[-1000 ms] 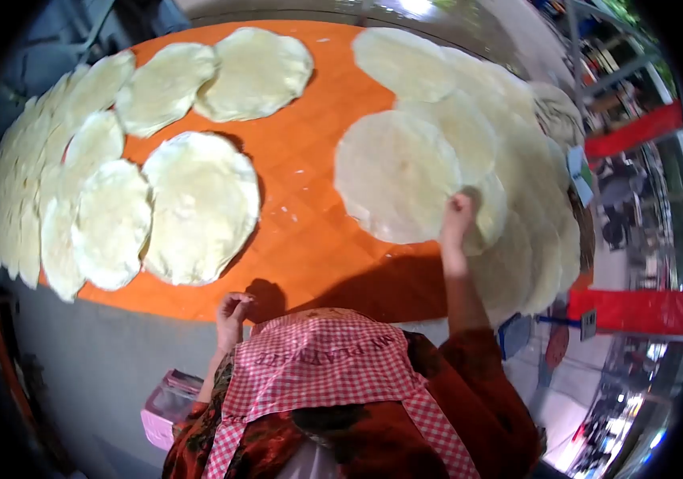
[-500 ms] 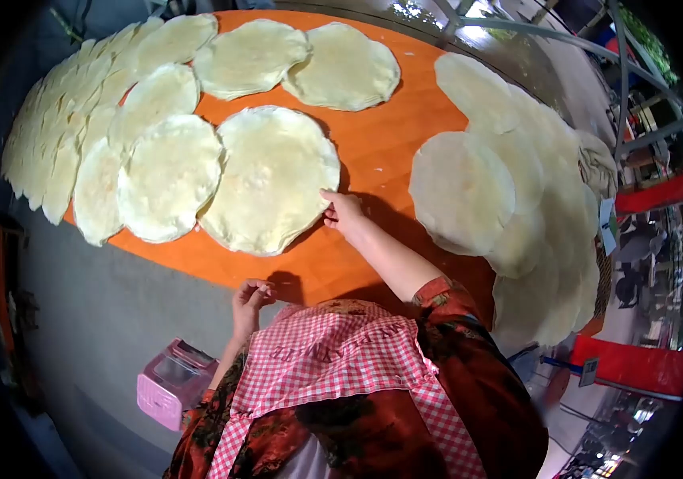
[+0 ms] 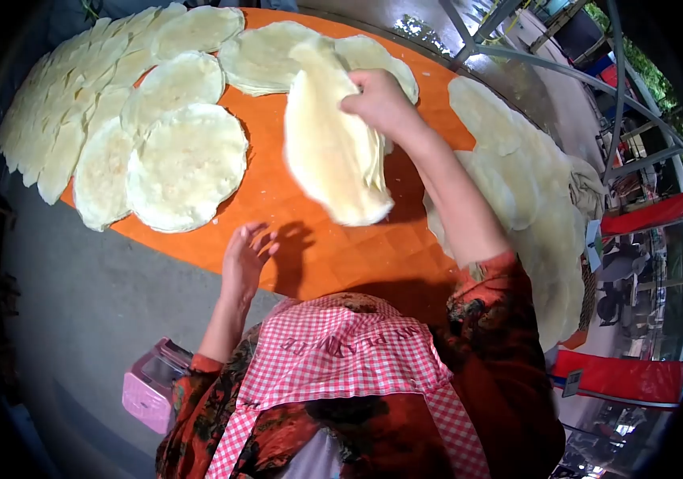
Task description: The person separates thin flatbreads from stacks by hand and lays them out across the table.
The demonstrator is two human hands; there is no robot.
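Note:
A stack of thin round flatbreads [image 3: 329, 148] hangs folded over and tilted above the orange table [image 3: 277, 267]. My right hand [image 3: 381, 100] grips its upper right edge, thumb on the near face. My left hand [image 3: 249, 254] hovers over the table's near edge, fingers apart and curled a little, touching nothing. Left of the lifted stack lies another flatbread pile [image 3: 188, 168], apart from it. Behind the lifted stack sit two more piles, one at the back middle [image 3: 257, 60] and one partly hidden at the back right [image 3: 401, 72].
Many overlapping flatbreads [image 3: 54, 104] cover the table's left end. More flatbreads [image 3: 545, 255] spread over the right end, beside a metal frame [image 3: 549, 54]. A pink plastic box [image 3: 146, 399] stands on the grey floor at the lower left.
My right hand has lifted the front middle flatbread stack off the table, and it now hangs folded, farther right. My left hand has moved up and forward, its fingers spreading from a pinch.

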